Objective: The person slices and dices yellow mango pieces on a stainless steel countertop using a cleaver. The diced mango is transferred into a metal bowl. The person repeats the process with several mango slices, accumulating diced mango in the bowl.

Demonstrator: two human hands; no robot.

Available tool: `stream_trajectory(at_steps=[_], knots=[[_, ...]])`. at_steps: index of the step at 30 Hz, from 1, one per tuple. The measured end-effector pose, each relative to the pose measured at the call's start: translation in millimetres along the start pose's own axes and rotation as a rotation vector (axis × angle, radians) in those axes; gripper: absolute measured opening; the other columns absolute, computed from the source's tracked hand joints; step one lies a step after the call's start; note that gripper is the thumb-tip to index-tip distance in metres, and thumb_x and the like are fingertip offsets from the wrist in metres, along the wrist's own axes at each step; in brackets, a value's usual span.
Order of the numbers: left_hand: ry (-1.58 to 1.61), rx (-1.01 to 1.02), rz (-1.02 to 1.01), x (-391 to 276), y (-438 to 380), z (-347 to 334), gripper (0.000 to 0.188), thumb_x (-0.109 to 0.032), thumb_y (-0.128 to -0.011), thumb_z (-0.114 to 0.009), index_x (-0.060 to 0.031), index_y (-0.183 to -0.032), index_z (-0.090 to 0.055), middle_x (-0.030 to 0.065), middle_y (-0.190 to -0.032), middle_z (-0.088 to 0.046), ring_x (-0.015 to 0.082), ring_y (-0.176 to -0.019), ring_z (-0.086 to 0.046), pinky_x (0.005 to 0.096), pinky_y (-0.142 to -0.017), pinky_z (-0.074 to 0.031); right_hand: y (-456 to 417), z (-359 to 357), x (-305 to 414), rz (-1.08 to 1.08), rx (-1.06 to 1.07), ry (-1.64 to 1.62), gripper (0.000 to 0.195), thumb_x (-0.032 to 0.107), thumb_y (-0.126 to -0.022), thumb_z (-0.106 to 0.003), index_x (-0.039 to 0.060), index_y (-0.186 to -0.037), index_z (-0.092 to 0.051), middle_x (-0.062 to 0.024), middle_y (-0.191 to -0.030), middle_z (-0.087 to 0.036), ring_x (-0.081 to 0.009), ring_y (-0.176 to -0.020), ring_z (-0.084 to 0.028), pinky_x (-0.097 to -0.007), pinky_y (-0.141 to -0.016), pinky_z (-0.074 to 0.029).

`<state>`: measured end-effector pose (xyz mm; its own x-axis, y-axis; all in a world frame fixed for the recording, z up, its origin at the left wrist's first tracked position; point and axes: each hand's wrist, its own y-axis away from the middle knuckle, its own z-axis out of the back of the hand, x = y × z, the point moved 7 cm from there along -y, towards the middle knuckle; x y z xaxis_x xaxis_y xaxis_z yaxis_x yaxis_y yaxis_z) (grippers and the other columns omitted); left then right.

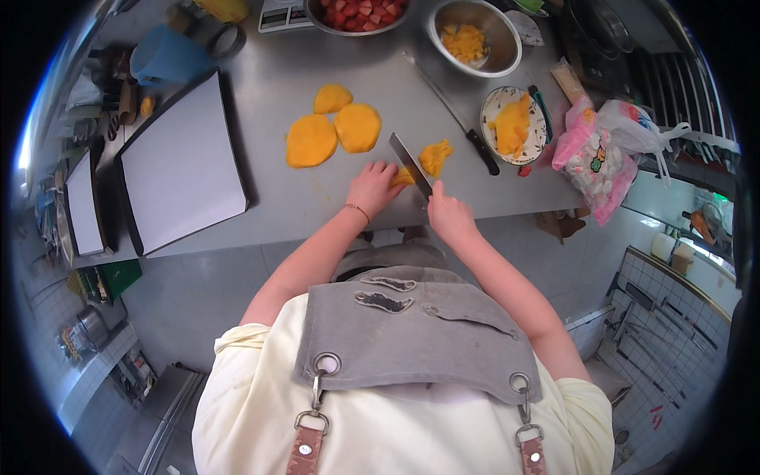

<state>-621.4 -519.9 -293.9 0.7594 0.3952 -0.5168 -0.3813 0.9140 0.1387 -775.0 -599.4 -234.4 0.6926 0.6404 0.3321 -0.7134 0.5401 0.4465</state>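
My right hand [449, 215] grips the handle of a kitchen knife [411, 164], whose broad blade points away from me over the metal worktop. Under the fingertips of my left hand [374, 188] lies a strip of yellow fruit, likely mango [403, 176], held against the worktop beside the blade. On the blade's right side sits a heap of cut fruit [435, 157]. Several peeled yellow slabs [312, 141] rest farther off to the left. An oval patterned plate [488, 139] with fruit trimmings stands to the right.
A long thin knife [475, 142] lies left of the plate. Beyond it are a steel bowl [512, 59] of diced yellow fruit and a bowl [356, 31] of red fruit pieces. White trays [184, 169] occupy the left side; a pink bag [594, 160] sits by the right edge.
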Motion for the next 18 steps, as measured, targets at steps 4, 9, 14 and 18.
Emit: stream_trajectory(at_steps=[4,9,14,18], knots=[[0.014,-0.029,-0.057,-2,3,4,0.035,-0.032,-0.084,-0.078,-0.0139,-0.111,-0.065,0.0052,-0.109,-0.063,0.0292,-0.104,-0.061,0.0413,-0.085,-0.057,-18,-16,6,-0.022,-0.011,-0.016,0.02,0.014,-0.099,-0.05,0.0014,-0.113,-0.044,-0.0229,-0.079,-0.072,-0.0451,-0.075,-0.072,-0.0566,-0.066,-0.057],[0.058,0.011,-0.147,-4,22,10,0.037,-0.022,-0.084,-0.075,-0.0147,-0.119,-0.064,0.0057,-0.12,-0.06,0.0297,-0.112,-0.058,0.0393,-0.089,-0.058,-22,-3,12,0.005,-0.039,0.033,0.017,0.007,-0.095,-0.048,0.0016,-0.112,-0.046,-0.0237,-0.079,-0.072,-0.044,-0.078,-0.073,-0.0551,-0.068,-0.058],[0.091,0.037,-0.185,-1,25,5,0.038,-0.014,-0.084,-0.072,-0.0138,-0.122,-0.064,0.0052,-0.122,-0.062,0.0309,-0.111,-0.058,0.0401,-0.092,-0.056,-15,-15,27,-0.001,0.004,0.046,0.017,0.006,-0.095,-0.048,0.0002,-0.111,-0.046,-0.0242,-0.079,-0.072,-0.0435,-0.077,-0.073,-0.054,-0.068,-0.059],[0.065,0.048,-0.194,1,20,-1,0.038,-0.013,-0.084,-0.071,-0.0148,-0.122,-0.064,0.0035,-0.122,-0.061,0.03,-0.112,-0.058,0.0412,-0.087,-0.06,-15,-14,26,0.056,-0.156,0.053,0.016,0.015,-0.101,-0.05,0.0012,-0.109,-0.046,-0.0241,-0.072,-0.07,-0.0456,-0.069,-0.07,-0.0568,-0.062,-0.057]])
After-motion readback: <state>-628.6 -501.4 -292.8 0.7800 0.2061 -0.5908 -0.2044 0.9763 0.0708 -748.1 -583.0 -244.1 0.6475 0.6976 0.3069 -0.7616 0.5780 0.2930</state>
